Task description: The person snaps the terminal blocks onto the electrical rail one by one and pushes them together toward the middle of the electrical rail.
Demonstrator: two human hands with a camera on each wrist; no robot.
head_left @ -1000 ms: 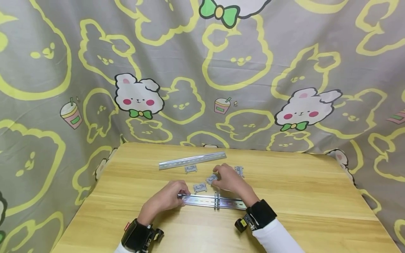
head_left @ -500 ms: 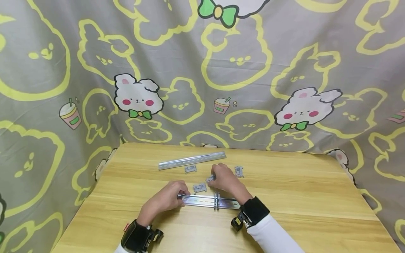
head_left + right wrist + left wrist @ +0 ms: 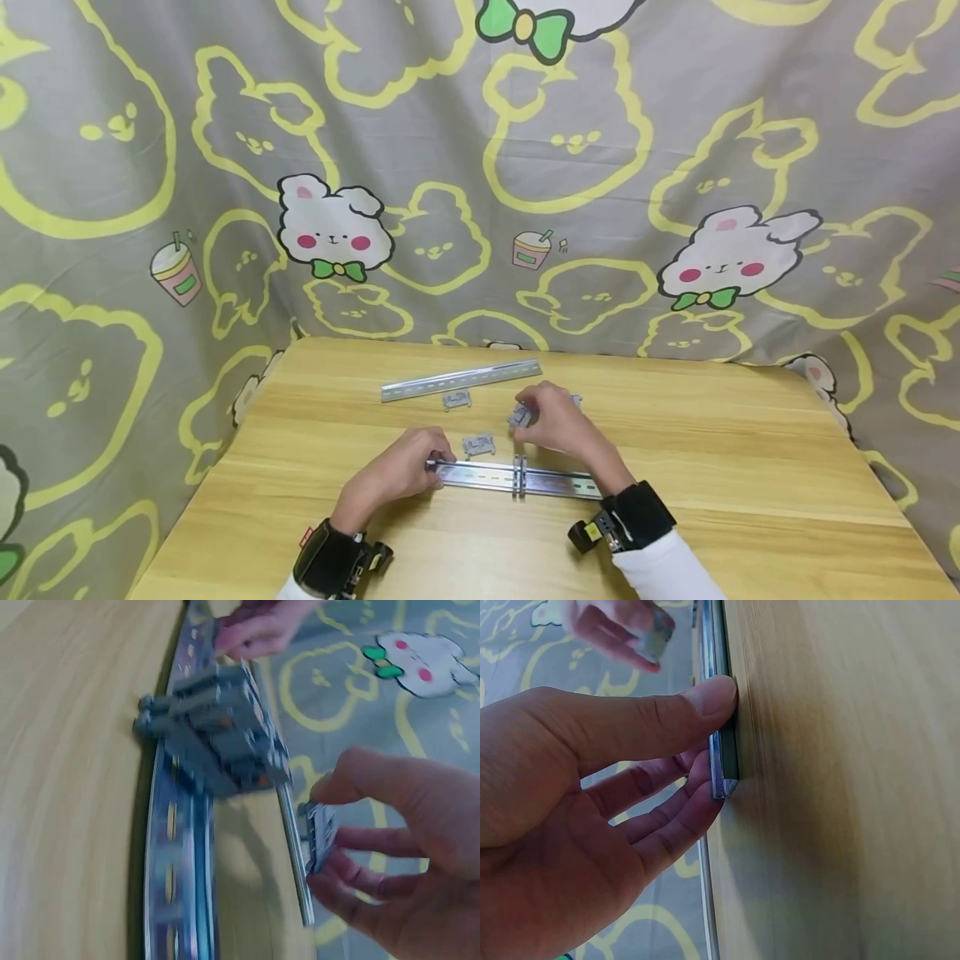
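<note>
My left hand (image 3: 405,465) grips the left end of a slotted metal DIN rail (image 3: 480,476); in the left wrist view the thumb (image 3: 712,697) lies on one edge and the fingers curl beneath. Two grey terminal blocks (image 3: 217,735) sit side by side on the rail near its middle. Beyond them, my right hand (image 3: 561,423) pinches another grey terminal block (image 3: 520,415) between thumb and fingers. In the right wrist view this held block (image 3: 321,834) is raised off the table. The right wrist overlaps the rail's right end in the head view.
Loose terminal blocks lie behind the rail: one close to it (image 3: 478,445), one farther back (image 3: 456,400), and one partly hidden (image 3: 576,400) behind the right hand. A second DIN rail (image 3: 461,381) lies slanted at the back. A patterned curtain (image 3: 450,167) borders the wooden table (image 3: 750,467).
My right hand has taken hold of the terminal block from the table and moved it slightly up and to the right. My left hand keeps its grip on the rail.
</note>
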